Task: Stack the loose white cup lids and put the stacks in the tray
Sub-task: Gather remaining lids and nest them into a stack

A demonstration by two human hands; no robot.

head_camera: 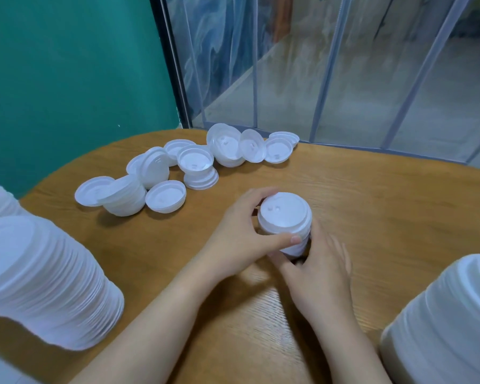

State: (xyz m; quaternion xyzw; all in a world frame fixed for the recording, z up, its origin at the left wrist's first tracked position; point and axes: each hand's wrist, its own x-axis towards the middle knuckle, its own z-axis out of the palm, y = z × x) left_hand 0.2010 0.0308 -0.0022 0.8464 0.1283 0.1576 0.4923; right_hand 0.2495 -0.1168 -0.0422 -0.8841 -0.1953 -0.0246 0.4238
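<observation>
Both hands, the left hand (239, 234) and the right hand (320, 268), wrap around the small stack of lids (286, 221) (standing on the table (385, 206)), probably to keep it straight.

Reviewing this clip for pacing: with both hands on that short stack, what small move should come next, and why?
Probably free the left hand to fetch another of the loose lids: the short stack between it and the right hand looks squared up, and many remain scattered.
</observation>
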